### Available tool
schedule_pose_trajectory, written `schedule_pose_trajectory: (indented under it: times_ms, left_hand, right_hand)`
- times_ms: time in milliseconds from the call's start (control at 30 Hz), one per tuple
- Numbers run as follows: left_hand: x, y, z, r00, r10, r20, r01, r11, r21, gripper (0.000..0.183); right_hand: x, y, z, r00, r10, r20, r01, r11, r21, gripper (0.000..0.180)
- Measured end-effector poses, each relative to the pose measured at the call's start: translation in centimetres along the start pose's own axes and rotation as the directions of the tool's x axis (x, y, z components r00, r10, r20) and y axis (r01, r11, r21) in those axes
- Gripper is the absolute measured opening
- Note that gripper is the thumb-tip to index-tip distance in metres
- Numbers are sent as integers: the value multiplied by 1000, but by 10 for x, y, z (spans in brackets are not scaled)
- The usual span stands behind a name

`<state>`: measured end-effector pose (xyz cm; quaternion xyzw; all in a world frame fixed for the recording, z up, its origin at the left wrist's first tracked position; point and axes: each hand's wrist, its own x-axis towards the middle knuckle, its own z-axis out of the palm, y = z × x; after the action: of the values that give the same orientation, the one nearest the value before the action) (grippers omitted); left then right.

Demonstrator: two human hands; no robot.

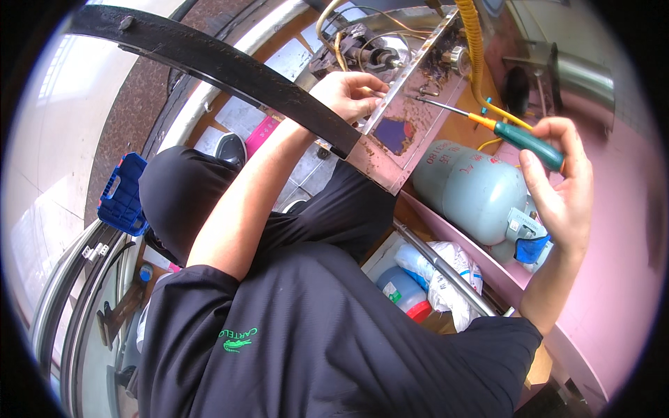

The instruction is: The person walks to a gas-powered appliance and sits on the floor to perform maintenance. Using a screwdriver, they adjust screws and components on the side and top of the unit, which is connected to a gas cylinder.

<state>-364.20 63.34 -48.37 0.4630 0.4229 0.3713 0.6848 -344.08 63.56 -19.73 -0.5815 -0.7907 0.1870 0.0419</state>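
My right hand (564, 183) holds a screwdriver (528, 142) by its green and orange handle. Its shaft points left across a rusty pink metal panel (366, 154), the tip near a small metal fitting (429, 92). My left hand (347, 96) reaches under a black metal bar (219, 57) to the panel's perforated edge strip (410, 70). Thumb and fingertips are close together at that strip; whether they pinch something is hidden. Just beyond them lies a greasy burner or valve assembly (376, 56) with thin tubes.
A grey gas cylinder (470, 183) lies right of the panel, under a yellow corrugated hose (473, 47). Nearer me are a metal rail (444, 269), a plastic jug (400, 290) and a white plastic bag (454, 277). An opened blue tool case (123, 196) is at left.
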Motion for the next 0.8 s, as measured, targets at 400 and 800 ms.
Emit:
schedule_pose_trajectory:
  times_ms: [400,800]
  left_hand:
    - [4,-10,1,997,72,20,-72,997,-16,28]
    - [6,-12,-1,997,64,39,-64,998,11,31]
  right_hand:
    - [6,5,-8,987,-128,100,151,953,-264,17]
    - [5,-2,-4,999,-48,11,49,981,-187,17]
